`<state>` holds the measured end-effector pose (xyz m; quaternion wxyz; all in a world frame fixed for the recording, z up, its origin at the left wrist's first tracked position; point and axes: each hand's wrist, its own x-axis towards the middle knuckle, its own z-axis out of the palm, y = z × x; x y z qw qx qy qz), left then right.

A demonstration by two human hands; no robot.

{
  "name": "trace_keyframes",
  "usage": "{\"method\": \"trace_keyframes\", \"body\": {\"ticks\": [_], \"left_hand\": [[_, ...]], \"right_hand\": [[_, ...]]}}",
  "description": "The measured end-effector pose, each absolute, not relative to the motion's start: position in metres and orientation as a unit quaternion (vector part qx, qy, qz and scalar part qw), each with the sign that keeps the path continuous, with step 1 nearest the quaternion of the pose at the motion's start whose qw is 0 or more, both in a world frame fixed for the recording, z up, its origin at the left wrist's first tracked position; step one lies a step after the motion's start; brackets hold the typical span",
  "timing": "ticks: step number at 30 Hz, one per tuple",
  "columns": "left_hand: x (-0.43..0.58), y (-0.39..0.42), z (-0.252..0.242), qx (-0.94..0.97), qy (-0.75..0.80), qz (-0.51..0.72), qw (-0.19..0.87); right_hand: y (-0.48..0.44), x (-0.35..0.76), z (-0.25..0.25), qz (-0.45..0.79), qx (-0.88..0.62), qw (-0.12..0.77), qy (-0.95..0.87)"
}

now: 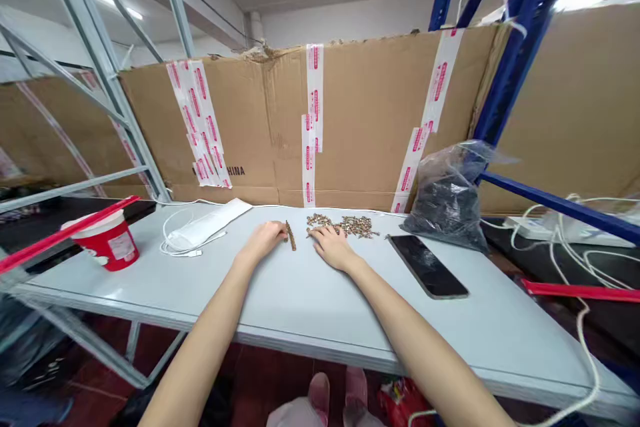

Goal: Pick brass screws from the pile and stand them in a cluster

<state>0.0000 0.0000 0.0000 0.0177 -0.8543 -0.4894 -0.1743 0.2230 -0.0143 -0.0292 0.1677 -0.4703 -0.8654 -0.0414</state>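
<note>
Both of the person's hands rest palm-down on the table, open and relaxed, with the fingers lightly together and neither hand closed around anything. The left hand (263, 241) has its fingertips at, or just beside, a narrow brown row of small parts (291, 236), which runs from far to near on the tabletop; whether they actually touch is hard to tell at this size. The right hand (333, 247) lies just to the right of that row, with its fingertips at the left edge of a loose pile of small brass-coloured parts (345, 225). The row lies between the two hands, and the pile lies mostly beyond and to the right of the right hand. The individual parts are too small to identify.

Both forearms reach forward from the near edge of the pale grey folding table (300, 310), angling inward toward the middle.

To the right lies a black smartphone (427, 266), with a clear plastic bag of dark items (447, 200) at the far edge beyond it. To the left are a white cable (180, 237), a white packet (207, 225) and a red-and-white paper tub (110, 241). Along the far side stands a taped cardboard sheet (375, 113), with a blue metal rack upright (520, 60) at the right.
</note>
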Motion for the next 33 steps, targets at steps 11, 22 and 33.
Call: {"method": "trace_keyframes", "body": {"ticks": [11, 22, 33], "left_hand": [[0.0025, -0.0033, 0.0, -0.856, -0.482, -0.183, 0.033], [0.0048, -0.0074, 0.0022, -0.856, -0.485, -0.173, 0.044], [0.005, -0.0068, 0.0026, -0.856, -0.483, -0.178, 0.046]], "right_hand": [[-0.0176, 0.2223, -0.0249, -0.028, -0.478, 0.152, -0.865], [-0.0148, 0.2225, -0.0281, -0.02, -0.476, 0.157, -0.865], [-0.0154, 0.2226, -0.0275, -0.016, -0.476, 0.16, -0.865]]}}
